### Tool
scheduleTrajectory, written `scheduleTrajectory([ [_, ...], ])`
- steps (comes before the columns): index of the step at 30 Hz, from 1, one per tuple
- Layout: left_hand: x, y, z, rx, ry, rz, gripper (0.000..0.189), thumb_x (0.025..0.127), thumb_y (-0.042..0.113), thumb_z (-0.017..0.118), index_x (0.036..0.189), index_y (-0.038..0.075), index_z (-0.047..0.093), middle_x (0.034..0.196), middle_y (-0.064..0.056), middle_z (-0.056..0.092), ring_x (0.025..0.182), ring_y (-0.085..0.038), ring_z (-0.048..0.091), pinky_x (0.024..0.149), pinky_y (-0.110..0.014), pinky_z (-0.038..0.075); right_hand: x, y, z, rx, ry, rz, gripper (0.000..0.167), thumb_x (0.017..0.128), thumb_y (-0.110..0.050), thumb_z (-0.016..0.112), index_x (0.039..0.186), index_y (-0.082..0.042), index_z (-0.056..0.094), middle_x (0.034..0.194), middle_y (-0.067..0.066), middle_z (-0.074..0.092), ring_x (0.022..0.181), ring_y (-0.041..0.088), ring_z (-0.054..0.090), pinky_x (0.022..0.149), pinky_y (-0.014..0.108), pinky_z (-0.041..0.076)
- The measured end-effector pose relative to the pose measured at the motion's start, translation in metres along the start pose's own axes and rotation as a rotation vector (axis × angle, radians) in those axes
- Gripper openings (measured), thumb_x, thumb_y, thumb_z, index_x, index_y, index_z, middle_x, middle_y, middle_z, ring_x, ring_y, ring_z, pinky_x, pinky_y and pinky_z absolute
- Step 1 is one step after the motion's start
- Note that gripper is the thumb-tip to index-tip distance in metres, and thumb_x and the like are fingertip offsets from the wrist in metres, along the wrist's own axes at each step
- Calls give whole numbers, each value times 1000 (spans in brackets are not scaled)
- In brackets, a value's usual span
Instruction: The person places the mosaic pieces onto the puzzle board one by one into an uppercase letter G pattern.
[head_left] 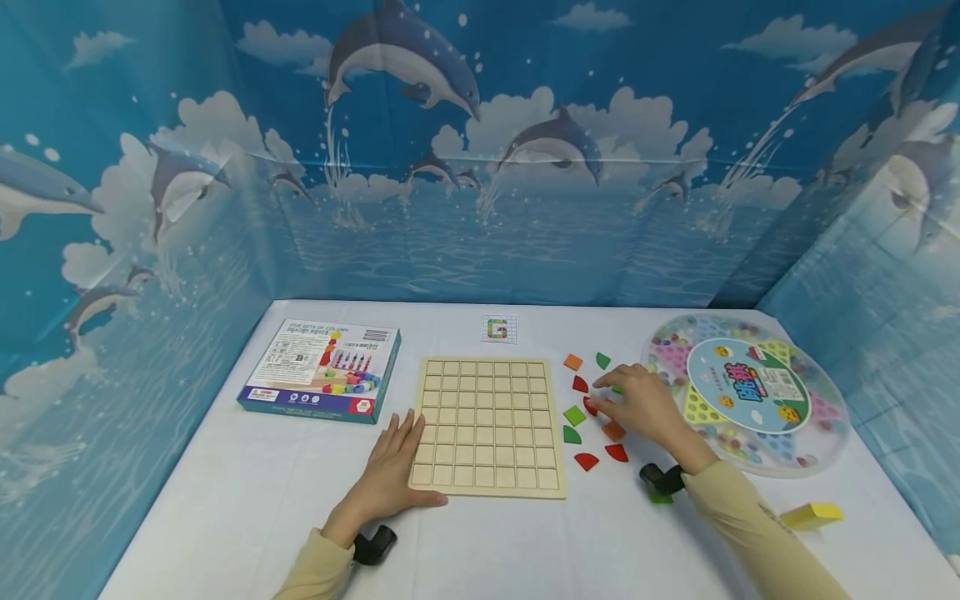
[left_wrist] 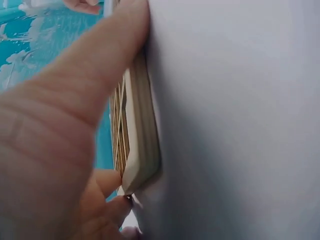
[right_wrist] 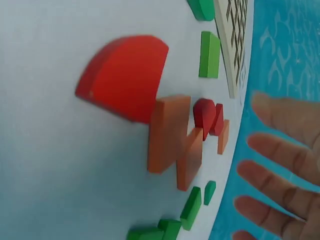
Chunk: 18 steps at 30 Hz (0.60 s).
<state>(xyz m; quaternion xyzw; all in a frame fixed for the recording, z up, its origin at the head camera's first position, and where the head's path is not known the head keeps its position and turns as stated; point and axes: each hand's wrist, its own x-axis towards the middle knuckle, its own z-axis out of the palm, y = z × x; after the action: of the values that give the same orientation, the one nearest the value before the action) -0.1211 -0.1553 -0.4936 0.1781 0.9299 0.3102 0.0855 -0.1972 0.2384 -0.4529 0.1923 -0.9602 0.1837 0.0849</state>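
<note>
A square wooden grid board (head_left: 483,427) lies on the table, its cells bare. My left hand (head_left: 390,473) rests against its lower left corner, fingers straight along the left side and thumb along the front edge. In the left wrist view the thumb touches the board's edge (left_wrist: 142,115). To the right of the board, my right hand (head_left: 641,404) hovers over loose pieces with its fingers spread and nothing between them. Red quarter-circle pieces (right_wrist: 125,77), orange squares (right_wrist: 170,132), a light green square (head_left: 574,416) and green quarter-circles (head_left: 572,435) lie about it; some are partly hidden.
A small pattern card (head_left: 498,328) lies behind the board. A boxed toy set (head_left: 322,371) is at the left. On the right sit a round clear game case (head_left: 750,387) and a yellow block (head_left: 812,516). A green piece (head_left: 661,496) lies under the right wrist.
</note>
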Motion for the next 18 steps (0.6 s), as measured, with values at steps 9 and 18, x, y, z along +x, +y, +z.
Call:
scheduleTrajectory([
  [9,0,-1,5,20,68,11,117,66,51,82,148,-6,20,154,-22,13,141,-40,-2,111,-55,3,-6,-12,16,105,-101,-27,23,69,-34,85,77,-18,70,72,-9,57,67,10,47,61,29,43],
  [18,1,-5,14,41,120,27,116,65,52,82,149,-2,21,154,-20,15,141,-38,1,111,-54,3,4,-4,11,132,-86,111,20,79,-30,78,71,-17,65,64,-6,51,54,12,45,51,30,40],
])
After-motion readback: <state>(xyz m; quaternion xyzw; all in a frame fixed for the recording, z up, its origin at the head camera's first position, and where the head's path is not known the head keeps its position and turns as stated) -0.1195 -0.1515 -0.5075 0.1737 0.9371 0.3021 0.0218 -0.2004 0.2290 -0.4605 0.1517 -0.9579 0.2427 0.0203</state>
